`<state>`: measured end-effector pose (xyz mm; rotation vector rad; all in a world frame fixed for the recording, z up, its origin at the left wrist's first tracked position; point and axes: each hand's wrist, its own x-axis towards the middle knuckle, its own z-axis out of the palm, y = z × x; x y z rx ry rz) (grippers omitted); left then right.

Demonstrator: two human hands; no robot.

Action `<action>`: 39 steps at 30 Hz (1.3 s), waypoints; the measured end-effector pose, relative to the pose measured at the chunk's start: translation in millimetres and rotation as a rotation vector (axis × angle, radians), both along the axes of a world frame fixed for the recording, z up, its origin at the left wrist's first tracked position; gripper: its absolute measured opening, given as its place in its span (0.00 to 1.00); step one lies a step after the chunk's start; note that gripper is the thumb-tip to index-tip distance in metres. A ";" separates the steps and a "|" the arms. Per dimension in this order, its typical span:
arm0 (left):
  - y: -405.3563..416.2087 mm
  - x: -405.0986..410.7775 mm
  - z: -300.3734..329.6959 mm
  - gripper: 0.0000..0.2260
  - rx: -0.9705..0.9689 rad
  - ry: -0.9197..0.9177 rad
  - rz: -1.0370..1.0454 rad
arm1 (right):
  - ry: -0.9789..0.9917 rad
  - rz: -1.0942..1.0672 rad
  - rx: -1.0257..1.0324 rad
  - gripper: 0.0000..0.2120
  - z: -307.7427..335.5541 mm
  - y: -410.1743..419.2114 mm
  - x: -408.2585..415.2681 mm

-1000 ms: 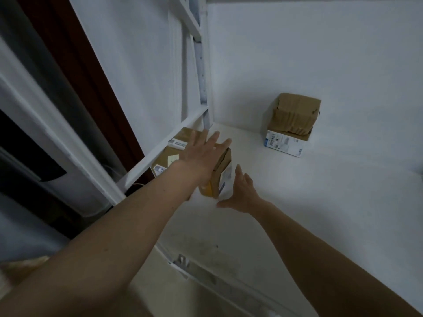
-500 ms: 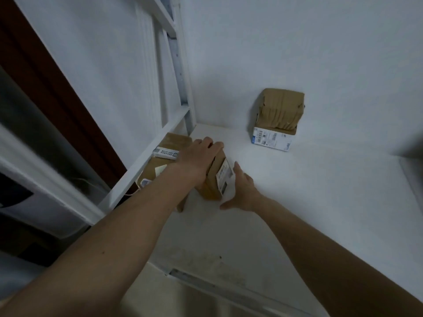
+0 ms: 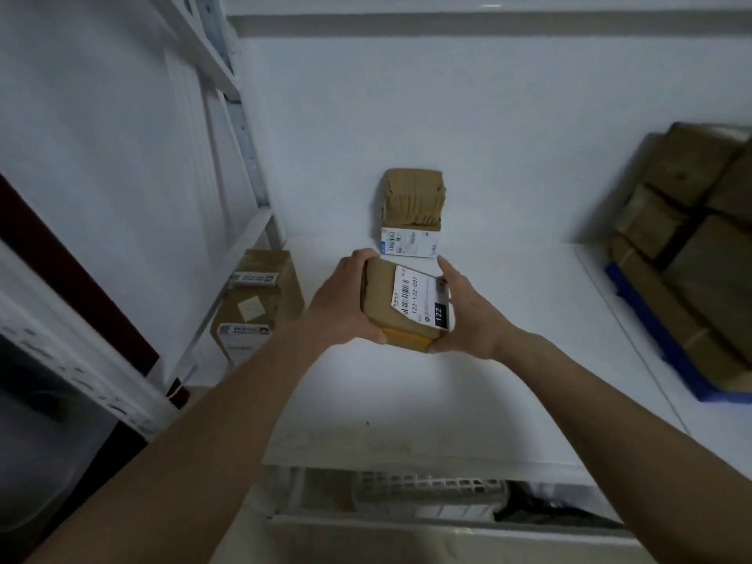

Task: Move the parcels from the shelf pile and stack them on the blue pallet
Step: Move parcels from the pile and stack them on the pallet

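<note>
A small brown parcel [image 3: 386,309] with a white barcode label reading 122 is lifted above the white shelf [image 3: 468,380]. My left hand [image 3: 339,303] grips its left side and my right hand [image 3: 464,315] grips its right side. Another taped brown parcel [image 3: 412,201] stands against the back wall with a white label at its base. A longer brown parcel [image 3: 260,299] lies at the shelf's left edge by the frame. At the right edge, the blue pallet [image 3: 651,339] carries several stacked brown parcels [image 3: 700,246].
A white metal shelf upright [image 3: 244,128] and crossbar [image 3: 228,274] run along the left. Below the shelf's front edge sits a white slotted crate [image 3: 427,488]. White walls close the back and left.
Both hands closed on the small parcel and lifted it off the shelf, away from the long parcel at the left. The view swung right, bringing the pallet stack into sight.
</note>
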<state>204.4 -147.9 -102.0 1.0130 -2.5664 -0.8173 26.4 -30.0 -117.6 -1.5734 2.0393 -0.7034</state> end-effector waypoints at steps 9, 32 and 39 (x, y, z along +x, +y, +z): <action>66.7 -44.7 32.9 0.51 0.185 0.158 -0.210 | 0.431 -0.099 0.023 0.56 46.8 86.4 -21.3; 243.8 -256.5 170.6 0.49 -0.344 -0.217 -0.374 | 0.680 -0.284 -0.019 0.56 211.7 322.9 -205.1; 303.0 -342.9 200.4 0.49 -0.424 -0.136 -0.425 | 0.630 -0.372 -0.041 0.55 237.9 384.3 -293.8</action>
